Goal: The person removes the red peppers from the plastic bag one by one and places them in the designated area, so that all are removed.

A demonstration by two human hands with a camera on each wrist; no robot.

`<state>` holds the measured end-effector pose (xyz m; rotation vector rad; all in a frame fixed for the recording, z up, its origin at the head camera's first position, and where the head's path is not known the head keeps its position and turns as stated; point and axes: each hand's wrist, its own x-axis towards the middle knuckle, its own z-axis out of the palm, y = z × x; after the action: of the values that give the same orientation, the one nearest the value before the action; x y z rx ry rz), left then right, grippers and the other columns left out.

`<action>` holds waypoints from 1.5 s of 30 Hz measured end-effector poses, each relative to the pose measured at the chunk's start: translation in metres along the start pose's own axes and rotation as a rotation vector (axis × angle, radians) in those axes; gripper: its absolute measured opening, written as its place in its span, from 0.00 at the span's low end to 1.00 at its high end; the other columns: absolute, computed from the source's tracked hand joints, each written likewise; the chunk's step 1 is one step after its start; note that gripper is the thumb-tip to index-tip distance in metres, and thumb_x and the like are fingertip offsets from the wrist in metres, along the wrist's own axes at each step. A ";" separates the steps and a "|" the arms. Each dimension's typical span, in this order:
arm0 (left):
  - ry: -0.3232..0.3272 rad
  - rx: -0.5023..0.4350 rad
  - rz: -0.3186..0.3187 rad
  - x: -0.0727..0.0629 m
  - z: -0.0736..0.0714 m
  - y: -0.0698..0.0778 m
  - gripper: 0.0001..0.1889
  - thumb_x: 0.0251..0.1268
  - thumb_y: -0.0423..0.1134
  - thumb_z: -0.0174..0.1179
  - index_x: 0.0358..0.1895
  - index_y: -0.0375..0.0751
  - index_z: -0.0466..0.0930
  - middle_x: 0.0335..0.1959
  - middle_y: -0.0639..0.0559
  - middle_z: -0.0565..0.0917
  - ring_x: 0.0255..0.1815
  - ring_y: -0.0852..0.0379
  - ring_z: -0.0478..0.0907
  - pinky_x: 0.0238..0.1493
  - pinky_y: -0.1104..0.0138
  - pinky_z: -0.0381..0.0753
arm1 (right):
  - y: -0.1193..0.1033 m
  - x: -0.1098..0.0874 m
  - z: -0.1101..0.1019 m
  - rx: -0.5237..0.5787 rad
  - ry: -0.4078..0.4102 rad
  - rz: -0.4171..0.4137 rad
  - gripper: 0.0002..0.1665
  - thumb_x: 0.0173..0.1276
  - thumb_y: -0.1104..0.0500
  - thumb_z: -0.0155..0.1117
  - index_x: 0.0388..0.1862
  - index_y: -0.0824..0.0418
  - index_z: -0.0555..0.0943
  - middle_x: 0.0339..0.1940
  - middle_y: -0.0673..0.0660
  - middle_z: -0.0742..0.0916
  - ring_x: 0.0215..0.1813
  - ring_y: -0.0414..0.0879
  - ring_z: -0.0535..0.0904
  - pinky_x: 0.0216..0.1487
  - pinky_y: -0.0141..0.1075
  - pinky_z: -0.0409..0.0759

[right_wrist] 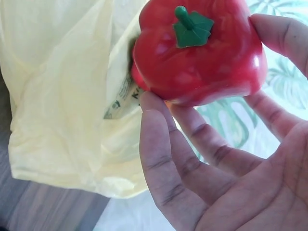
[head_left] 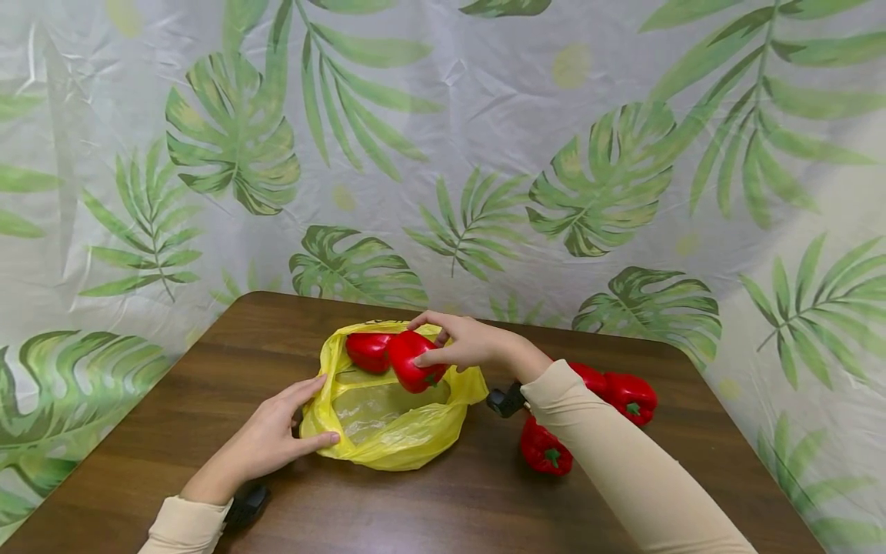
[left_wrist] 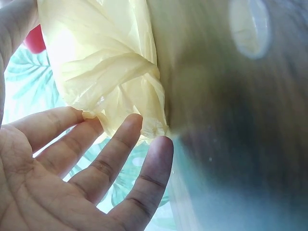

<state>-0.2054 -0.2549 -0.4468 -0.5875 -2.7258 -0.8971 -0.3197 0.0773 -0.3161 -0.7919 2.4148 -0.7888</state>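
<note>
In the head view, a yellow plastic bag [head_left: 394, 454] stands with its mouth wide, a red bell pepper [head_left: 365, 352] at its far left inside. My right hand [head_left: 467, 342] holds another red bell pepper [head_left: 414, 362] over the mouth, thumb on the near side and fingers on the far side. The right wrist view shows that pepper's green stem [right_wrist: 192, 29] and the curled fingers [right_wrist: 156, 139] around it. At the bag's left side, my left hand [head_left: 266, 435] rests with thumb and forefinger spread along the rim. Its extended fingers [left_wrist: 156, 163] touch the bag's outer wall [left_wrist: 110, 72] in the left wrist view.
Right of the bag, several red bell peppers lie on the brown wooden table [head_left: 429, 515], one nearer [head_left: 547, 448] and others farther back [head_left: 631, 398], partly behind my right sleeve [head_left: 623, 469]. A leaf-patterned curtain [head_left: 477, 154] hangs beyond the table's far edge.
</note>
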 end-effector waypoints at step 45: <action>-0.025 -0.042 -0.045 0.001 0.001 0.001 0.49 0.64 0.58 0.77 0.80 0.33 0.68 0.78 0.33 0.73 0.74 0.32 0.76 0.48 0.57 0.92 | 0.048 -0.091 0.009 0.120 0.262 -0.025 0.37 0.76 0.43 0.71 0.79 0.44 0.68 0.59 0.63 0.86 0.40 0.49 0.87 0.39 0.43 0.87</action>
<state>-0.2058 -0.2534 -0.4464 -0.5505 -2.7589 -0.9659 -0.2667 0.1647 -0.3311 -0.7110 2.5579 -1.0965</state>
